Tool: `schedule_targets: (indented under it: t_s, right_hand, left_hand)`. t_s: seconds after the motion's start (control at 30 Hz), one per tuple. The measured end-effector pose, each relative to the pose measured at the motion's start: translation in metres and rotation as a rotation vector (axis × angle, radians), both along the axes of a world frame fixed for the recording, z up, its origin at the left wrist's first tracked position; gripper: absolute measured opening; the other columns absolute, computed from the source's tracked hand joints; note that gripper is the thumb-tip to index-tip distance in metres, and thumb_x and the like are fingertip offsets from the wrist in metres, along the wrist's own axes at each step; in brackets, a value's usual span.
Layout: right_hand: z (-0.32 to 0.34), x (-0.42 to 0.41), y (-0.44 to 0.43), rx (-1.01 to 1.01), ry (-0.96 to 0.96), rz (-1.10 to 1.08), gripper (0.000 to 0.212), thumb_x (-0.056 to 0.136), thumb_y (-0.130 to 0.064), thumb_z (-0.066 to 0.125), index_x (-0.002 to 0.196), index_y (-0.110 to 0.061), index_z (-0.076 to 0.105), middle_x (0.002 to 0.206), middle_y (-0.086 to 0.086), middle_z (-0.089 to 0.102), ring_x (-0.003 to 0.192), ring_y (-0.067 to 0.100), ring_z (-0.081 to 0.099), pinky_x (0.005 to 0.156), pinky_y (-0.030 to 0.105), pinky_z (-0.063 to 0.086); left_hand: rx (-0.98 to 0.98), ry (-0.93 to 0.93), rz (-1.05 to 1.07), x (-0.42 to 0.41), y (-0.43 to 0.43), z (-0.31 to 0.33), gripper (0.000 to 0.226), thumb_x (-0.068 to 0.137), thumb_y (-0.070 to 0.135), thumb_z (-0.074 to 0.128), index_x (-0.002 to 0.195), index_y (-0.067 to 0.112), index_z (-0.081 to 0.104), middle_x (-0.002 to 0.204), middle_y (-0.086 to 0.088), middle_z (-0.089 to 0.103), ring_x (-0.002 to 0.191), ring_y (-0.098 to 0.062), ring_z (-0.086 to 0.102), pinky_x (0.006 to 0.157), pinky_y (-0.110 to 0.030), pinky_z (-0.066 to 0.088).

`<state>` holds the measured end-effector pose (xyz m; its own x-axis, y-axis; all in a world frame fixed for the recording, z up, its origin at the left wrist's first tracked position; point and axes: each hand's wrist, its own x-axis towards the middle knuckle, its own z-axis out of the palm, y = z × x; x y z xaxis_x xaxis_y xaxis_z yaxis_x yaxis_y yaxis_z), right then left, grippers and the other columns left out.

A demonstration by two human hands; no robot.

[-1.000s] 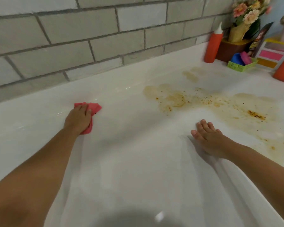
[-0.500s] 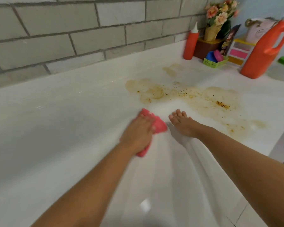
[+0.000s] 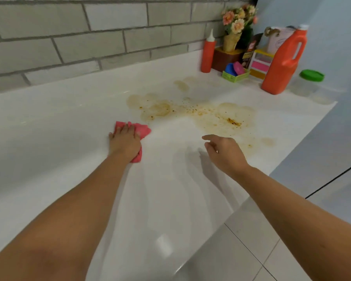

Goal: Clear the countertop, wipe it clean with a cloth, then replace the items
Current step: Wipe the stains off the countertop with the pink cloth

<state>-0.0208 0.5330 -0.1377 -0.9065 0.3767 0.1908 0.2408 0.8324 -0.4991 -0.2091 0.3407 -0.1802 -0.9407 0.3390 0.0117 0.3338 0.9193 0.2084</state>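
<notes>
So the left hand (image 3: 126,141) is pressed flat on a pink cloth (image 3: 143,129), fingers spread over it, pinning it to the white counter (image 3: 69,118) rather than really gripping it. The cloth pokes out past the fingertips on the far side and a bit shows under the heel of the palm too. It sits just left of a big brownish stain (image 3: 201,112) with dark specks, not quite touching it as far as I can tell.

The right hand (image 3: 225,153) hovers above the counter, empty, fingers loose and slightly curled, with its shadow on the surface below.

Far right corner is crowded: a red squeeze bottle (image 3: 208,54), flowers (image 3: 236,19), a little green basket (image 3: 235,77), an orange jug (image 3: 283,63) and a green-lidded jar (image 3: 308,82). Grey brick wall (image 3: 69,37) along the far edge.
</notes>
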Motion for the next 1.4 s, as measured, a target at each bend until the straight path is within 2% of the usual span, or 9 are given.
schedule_targets:
  t_s: [0.13, 0.23, 0.33, 0.57, 0.67, 0.77, 0.93, 1.23, 1.4]
  right_hand:
    - [-0.005, 0.023, 0.019, -0.022, 0.12, -0.055, 0.031, 0.097, -0.013, 0.042, 0.12, -0.008, 0.062, 0.091, 0.008, 0.069, 0.077, 0.014, 0.052, 0.071, 0.023, 0.036]
    - [-0.008, 0.038, 0.035, 0.007, 0.162, -0.114, 0.03, 0.097, -0.013, 0.042, 0.118, -0.006, 0.063, 0.112, 0.009, 0.067, 0.099, 0.024, 0.058, 0.078, 0.022, 0.036]
    - [-0.009, 0.052, 0.055, 0.084, 0.105, -0.19, 0.031, 0.097, -0.013, 0.041, 0.117, -0.003, 0.062, 0.112, 0.015, 0.062, 0.107, 0.029, 0.051, 0.082, 0.03, 0.038]
    - [-0.031, 0.097, 0.074, 0.037, -0.261, -0.275, 0.045, 0.101, -0.027, 0.025, 0.121, 0.003, 0.052, 0.128, 0.018, 0.047, 0.119, 0.032, 0.043, 0.099, 0.04, 0.035]
    - [-0.043, 0.105, 0.077, 0.027, -0.349, -0.17, 0.055, 0.102, -0.035, 0.016, 0.138, 0.003, 0.033, 0.15, 0.017, 0.024, 0.14, 0.029, 0.022, 0.114, 0.046, 0.021]
    - [-0.04, 0.107, 0.081, 0.042, -0.424, -0.111, 0.058, 0.102, -0.038, 0.013, 0.147, -0.001, 0.016, 0.158, 0.013, 0.004, 0.147, 0.024, 0.001, 0.118, 0.046, 0.008]
    - [-0.034, 0.113, 0.087, 0.087, -0.494, -0.038, 0.059, 0.102, -0.038, 0.011, 0.15, -0.006, 0.004, 0.159, 0.01, -0.006, 0.147, 0.022, -0.005, 0.118, 0.044, 0.003]
    - [-0.029, 0.107, 0.096, 0.151, -0.587, 0.026, 0.061, 0.101, -0.039, 0.008, 0.15, -0.004, -0.001, 0.158, 0.014, -0.008, 0.146, 0.026, -0.005, 0.119, 0.043, 0.003]
    - [-0.033, 0.104, 0.101, 0.164, -0.577, 0.055, 0.06, 0.102, -0.038, 0.008, 0.149, -0.002, 0.0, 0.157, 0.016, -0.005, 0.146, 0.028, -0.003, 0.119, 0.042, 0.005]
  left_hand:
    - [0.061, -0.018, -0.253, 0.068, 0.047, 0.002, 0.048, 0.101, 0.028, 0.021, 0.148, 0.016, 0.023, 0.156, -0.002, 0.019, 0.144, -0.02, 0.012, 0.115, -0.044, 0.01]
    - [0.093, -0.051, -0.407, 0.135, 0.058, 0.004, 0.048, 0.102, 0.03, 0.024, 0.149, 0.019, 0.019, 0.157, 0.003, 0.013, 0.146, -0.014, 0.005, 0.116, -0.037, 0.005]
    - [0.117, -0.073, -0.467, 0.181, 0.032, 0.001, 0.05, 0.102, 0.034, 0.023, 0.149, 0.024, 0.014, 0.157, 0.01, 0.008, 0.145, -0.007, 0.002, 0.116, -0.028, 0.0]
    - [0.116, -0.056, -0.103, 0.171, -0.018, 0.001, 0.05, 0.102, 0.031, 0.021, 0.149, 0.017, 0.018, 0.157, 0.002, 0.014, 0.145, -0.014, 0.01, 0.117, -0.038, 0.006]
    - [0.061, -0.02, 0.075, 0.169, 0.003, 0.003, 0.051, 0.101, 0.028, 0.018, 0.149, 0.01, 0.017, 0.157, -0.005, 0.015, 0.145, -0.021, 0.011, 0.116, -0.042, 0.008]
    - [0.083, -0.041, -0.047, 0.21, 0.035, 0.005, 0.05, 0.102, 0.029, 0.016, 0.149, 0.014, 0.015, 0.158, -0.002, 0.012, 0.145, -0.019, 0.008, 0.117, -0.038, 0.006]
    - [0.077, -0.052, -0.296, 0.277, 0.032, 0.004, 0.048, 0.103, 0.034, 0.017, 0.15, 0.024, 0.011, 0.158, 0.008, 0.005, 0.145, -0.009, 0.003, 0.115, -0.026, 0.0]
    - [0.04, -0.064, -0.002, 0.213, 0.025, 0.005, 0.051, 0.102, 0.032, 0.014, 0.15, 0.014, 0.013, 0.158, -0.002, 0.009, 0.146, -0.018, 0.005, 0.117, -0.042, 0.006]
    - [0.018, -0.049, -0.033, 0.163, 0.088, 0.002, 0.051, 0.101, 0.03, 0.013, 0.148, 0.012, 0.019, 0.157, -0.004, 0.015, 0.145, -0.022, 0.009, 0.115, -0.047, 0.01]
